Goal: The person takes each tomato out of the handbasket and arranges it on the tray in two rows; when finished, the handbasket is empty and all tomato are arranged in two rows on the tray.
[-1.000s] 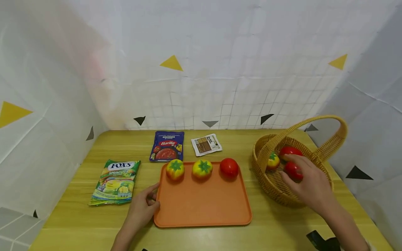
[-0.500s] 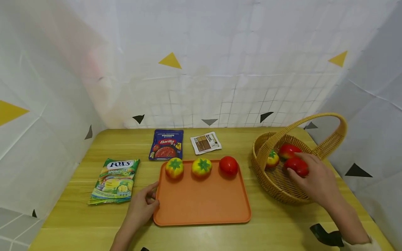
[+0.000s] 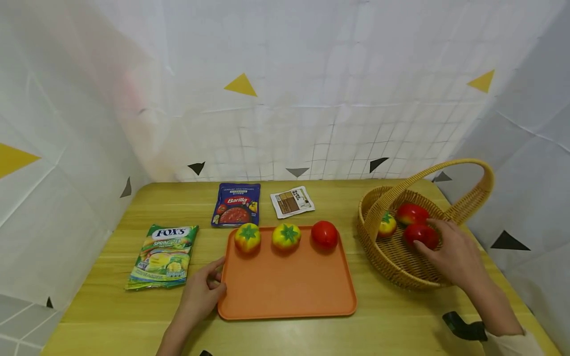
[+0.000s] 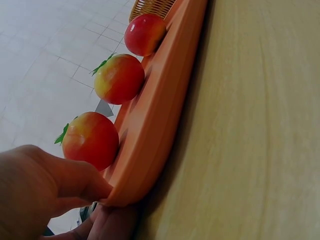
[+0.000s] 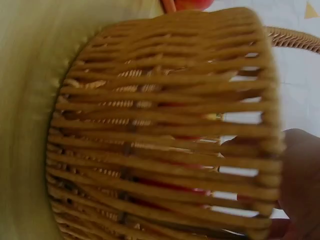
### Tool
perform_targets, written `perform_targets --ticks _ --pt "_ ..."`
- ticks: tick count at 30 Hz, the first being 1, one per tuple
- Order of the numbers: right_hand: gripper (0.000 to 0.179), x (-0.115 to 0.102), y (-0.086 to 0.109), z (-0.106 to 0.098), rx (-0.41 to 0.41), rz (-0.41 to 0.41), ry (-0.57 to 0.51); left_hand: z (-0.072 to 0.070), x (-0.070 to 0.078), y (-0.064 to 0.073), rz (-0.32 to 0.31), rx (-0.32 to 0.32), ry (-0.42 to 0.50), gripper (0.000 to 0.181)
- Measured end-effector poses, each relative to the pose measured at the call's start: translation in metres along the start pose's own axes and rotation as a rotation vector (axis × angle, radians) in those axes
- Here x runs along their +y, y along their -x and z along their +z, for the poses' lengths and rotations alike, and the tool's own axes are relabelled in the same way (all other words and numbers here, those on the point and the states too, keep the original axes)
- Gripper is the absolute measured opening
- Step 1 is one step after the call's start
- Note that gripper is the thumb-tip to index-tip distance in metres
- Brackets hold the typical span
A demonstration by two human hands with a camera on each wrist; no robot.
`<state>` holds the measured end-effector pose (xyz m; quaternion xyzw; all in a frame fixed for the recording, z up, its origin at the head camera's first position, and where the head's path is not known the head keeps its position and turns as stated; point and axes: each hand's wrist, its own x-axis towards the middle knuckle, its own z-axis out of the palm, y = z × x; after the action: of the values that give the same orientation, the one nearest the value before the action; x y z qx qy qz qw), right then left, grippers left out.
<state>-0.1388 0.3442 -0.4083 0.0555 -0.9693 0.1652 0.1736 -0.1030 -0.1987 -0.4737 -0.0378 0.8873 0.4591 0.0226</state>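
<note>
In the head view an orange tray [image 3: 287,291] lies flat on the table, bearing two yellow-red toy fruits with green leafy tops [image 3: 247,238] and one plain red fruit [image 3: 324,235] along its far edge. My left hand [image 3: 199,294] grips the tray's left side; the left wrist view has the thumb over the rim [image 4: 150,130] and fingers beneath. At the right, my right hand [image 3: 458,254] reaches into a wicker basket [image 3: 371,264], thumb and fingers around a smooth red fruit [image 3: 419,236]. Another red fruit [image 3: 411,214] and a yellow-red one [image 3: 386,226] lie beside it.
Behind the tray lie a blue Barilla pouch [image 3: 236,205] and a small white packet [image 3: 292,202]. A green Fox's bag [image 3: 162,257] is left of the tray. The basket's tall handle [image 3: 476,173] arches above it. White sheeting [image 3: 285,99] hangs behind the table.
My right hand has closed around the nearer red fruit in the basket and shifted it slightly right. My left hand keeps its place on the tray.
</note>
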Motion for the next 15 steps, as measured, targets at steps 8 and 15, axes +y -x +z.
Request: perform_targets --ticks 8,15 --pt "0.067 0.012 -0.006 0.012 -0.092 0.04 -0.006 0.0 0.0 0.0 0.006 0.012 -0.003 0.062" --pt "0.07 0.023 -0.009 0.022 -0.16 0.036 -0.017 0.001 0.0 0.0 -0.007 0.007 0.002 0.061"
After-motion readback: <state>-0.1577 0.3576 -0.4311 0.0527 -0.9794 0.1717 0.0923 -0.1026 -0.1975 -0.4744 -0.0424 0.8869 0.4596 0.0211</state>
